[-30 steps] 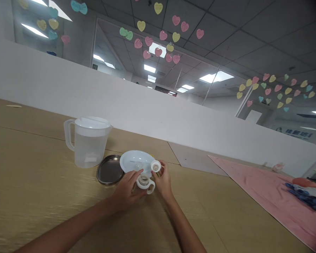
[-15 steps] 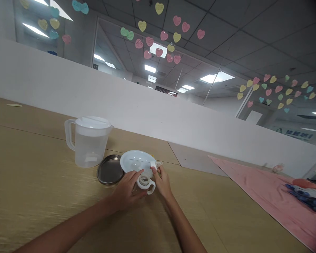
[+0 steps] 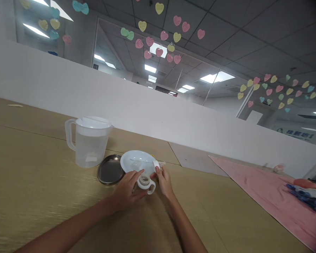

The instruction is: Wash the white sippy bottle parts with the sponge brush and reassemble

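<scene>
Turned on its side since 1 second ago, the white cap [image 3: 156, 164] points its clear tip [image 3: 162, 164] right; its hollow underside faced the camera before. The person's right hand [image 3: 164, 181] pinches that cap between thumb and fingers, near the right rim of a white bowl [image 3: 130, 156]. Clasped around the open bottle [image 3: 144, 185] (its handle points right), the left hand [image 3: 127, 186] holds it upright just in front of the bowl. Left of these 2 hands, a dark metal tray [image 3: 110, 171] and a lidded pitcher [image 3: 91, 147] stand on the table [image 3: 55, 182].
</scene>
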### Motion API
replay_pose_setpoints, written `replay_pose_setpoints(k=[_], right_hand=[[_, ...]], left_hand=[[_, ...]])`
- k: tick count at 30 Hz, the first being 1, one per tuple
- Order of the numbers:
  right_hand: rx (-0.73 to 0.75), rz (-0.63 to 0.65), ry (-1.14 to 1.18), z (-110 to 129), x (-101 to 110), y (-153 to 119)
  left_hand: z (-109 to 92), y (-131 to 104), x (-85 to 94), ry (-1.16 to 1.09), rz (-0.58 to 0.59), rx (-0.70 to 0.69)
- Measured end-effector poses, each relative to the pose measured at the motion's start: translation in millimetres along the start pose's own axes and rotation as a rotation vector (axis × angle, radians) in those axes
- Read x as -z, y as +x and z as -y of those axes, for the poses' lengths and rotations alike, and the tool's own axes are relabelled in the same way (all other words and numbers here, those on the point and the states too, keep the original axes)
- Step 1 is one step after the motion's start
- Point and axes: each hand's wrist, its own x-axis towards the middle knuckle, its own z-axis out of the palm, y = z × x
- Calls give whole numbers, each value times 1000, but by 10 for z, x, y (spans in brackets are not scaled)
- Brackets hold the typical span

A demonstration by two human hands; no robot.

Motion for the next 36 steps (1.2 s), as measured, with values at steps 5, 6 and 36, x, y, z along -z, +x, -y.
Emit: replay_pose_setpoints(k=[5,6,36], right_hand=[[5,66,-122,-63,4,1],[2,78,-147,-75,2,0],[15,-4,-170,-281,29,52]], left_hand=[[-11,4,15,-9,14,3],[-7,2,11,-10,10,1],[-14,5,21,0,17,-15]])
